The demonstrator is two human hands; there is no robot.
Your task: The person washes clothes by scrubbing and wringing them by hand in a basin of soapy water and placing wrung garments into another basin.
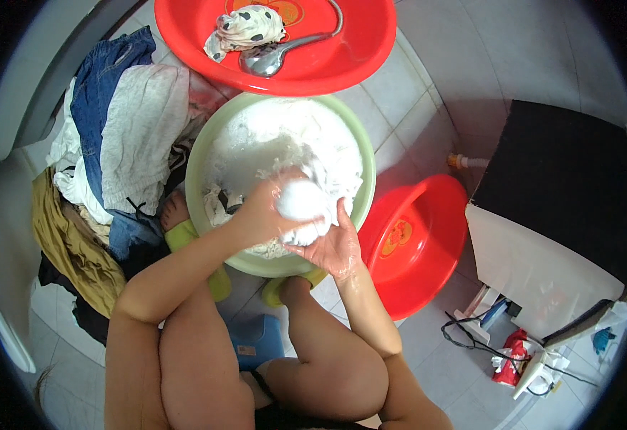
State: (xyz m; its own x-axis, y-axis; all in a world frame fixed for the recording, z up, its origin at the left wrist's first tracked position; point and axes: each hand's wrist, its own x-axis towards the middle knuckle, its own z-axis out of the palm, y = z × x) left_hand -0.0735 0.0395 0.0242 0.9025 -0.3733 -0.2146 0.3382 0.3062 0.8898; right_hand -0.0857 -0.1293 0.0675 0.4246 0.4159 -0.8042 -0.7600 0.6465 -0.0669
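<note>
A bunched white cloth, wet and foamy (300, 201), is held over a pale green basin (368, 165). My left hand (258, 213) is closed around its left side. From the lower right my right hand (333, 247) cups the same cloth, thumb raised and fingers curled beneath it; the palm is wet. Below both hands, the basin holds suds (263, 118) and soaking fabric, part of it white with dark patches (222, 204). The cloth's exact kind cannot be made out, and the hands hide some of the basin's contents.
Left of the basin lies a clothes pile with jeans (105, 100), a light grey garment (141, 136) and mustard fabric (70, 236). A red basin (370, 54) beyond holds a shower head (263, 61) and spotted cloth (252, 27). Another red basin (428, 251) leans at right, near cables (471, 344).
</note>
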